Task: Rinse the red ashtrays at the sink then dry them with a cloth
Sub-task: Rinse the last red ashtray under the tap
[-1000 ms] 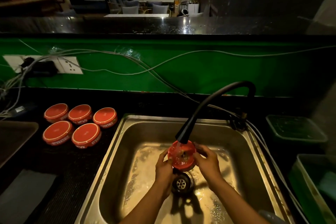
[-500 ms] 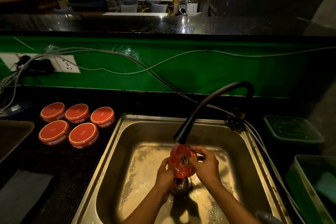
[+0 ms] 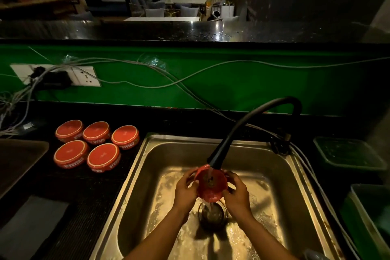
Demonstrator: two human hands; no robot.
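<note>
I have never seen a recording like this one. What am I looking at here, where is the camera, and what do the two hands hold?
There is no robot here. A person wears one wide-angle camera on the head, and it looks forward and down, so you see that person's own arms reaching in from below.

The left hand and the right hand hold one red ashtray between them, tilted, under the black faucet. Water runs over it into the steel sink, above the drain.

On the dark counter to the left of the sink lie five more red ashtrays, upside down, in two rows. Behind them is a green wall with cables and a socket. Green bins stand on the right.
</note>
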